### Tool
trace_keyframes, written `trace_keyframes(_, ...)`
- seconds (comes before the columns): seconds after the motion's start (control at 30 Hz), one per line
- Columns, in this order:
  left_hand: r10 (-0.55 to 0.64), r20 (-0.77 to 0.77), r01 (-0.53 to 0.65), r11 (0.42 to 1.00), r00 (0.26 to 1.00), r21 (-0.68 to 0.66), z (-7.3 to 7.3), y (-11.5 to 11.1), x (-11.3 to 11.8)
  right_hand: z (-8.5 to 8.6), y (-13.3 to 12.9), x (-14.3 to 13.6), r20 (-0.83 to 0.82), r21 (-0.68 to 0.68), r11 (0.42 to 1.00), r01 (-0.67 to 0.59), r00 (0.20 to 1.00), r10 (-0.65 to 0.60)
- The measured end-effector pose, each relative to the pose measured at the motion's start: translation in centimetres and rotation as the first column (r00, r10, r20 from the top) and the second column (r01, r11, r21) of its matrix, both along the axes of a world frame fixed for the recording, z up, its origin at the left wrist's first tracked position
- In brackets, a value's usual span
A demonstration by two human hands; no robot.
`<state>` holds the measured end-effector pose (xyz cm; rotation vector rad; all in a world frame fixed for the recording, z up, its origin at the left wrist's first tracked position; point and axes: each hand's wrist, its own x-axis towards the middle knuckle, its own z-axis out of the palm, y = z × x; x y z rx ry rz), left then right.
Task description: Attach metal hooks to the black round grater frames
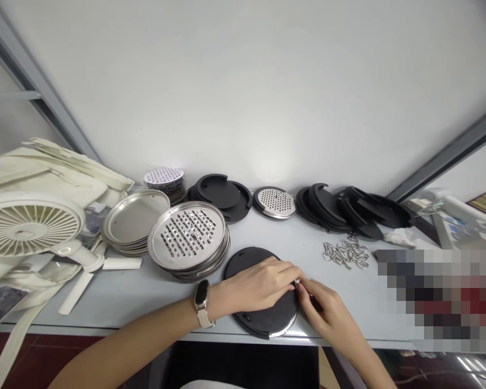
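A round black plastic holder (pixel 263 319) lies at the table's front edge, with a shiny metal rim showing at its lower right. My left hand (pixel 263 283), a watch on its wrist, reaches across the holder; its fingers are closed together at the right edge, gripping there. Against that same edge my right hand (pixel 324 308) pinches a small shiny metal piece (pixel 297 282), mostly covered by the fingertips. Whether that piece is fixed to the holder I cannot tell. Beyond my right hand is a loose heap of metal rings or clips (pixel 346 253).
Left of the holder stand stacked metal grater discs (pixel 188 237) and plain metal discs (pixel 137 216). Black holders (pixel 222 194) and more black holders (pixel 328 205) line the wall, with a perforated disc (pixel 274 202) between them. A white fan (pixel 28 227) sits far left.
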<state>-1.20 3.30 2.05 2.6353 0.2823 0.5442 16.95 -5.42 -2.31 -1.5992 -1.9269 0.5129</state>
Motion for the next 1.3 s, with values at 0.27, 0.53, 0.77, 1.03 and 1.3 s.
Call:
trace_keyframes(0.27,0.044,-0.018,-0.042,0.993,0.999,0.107,-0.30,0.15,0.11,-0.13,0.33,-0.05,-0.002,-0.024,0.999,0.027,1.000,-0.027)
trace_keyframes(0.53,0.025,-0.014,-0.024,0.997,1.000,0.070,-0.15,0.09,0.05,0.01,0.33,-0.22,0.023,-0.031,0.999,0.037,0.999,-0.036)
trace_keyframes(0.77,0.003,-0.015,-0.002,0.998,1.000,0.063,-0.13,0.16,0.06,0.27,0.25,-0.36,0.061,0.017,1.000,0.019,0.998,-0.020)
trace_keyframes(1.03,0.071,-0.023,-0.066,0.985,0.997,0.157,-0.08,0.02,0.09,-0.12,0.59,-0.20,0.056,0.051,0.998,0.043,0.997,-0.046)
trace_keyframes(1.3,0.088,-0.027,-0.082,0.979,0.996,0.187,-0.20,0.04,0.07,-0.26,0.47,-0.26,0.085,0.040,0.997,0.068,0.994,-0.072)
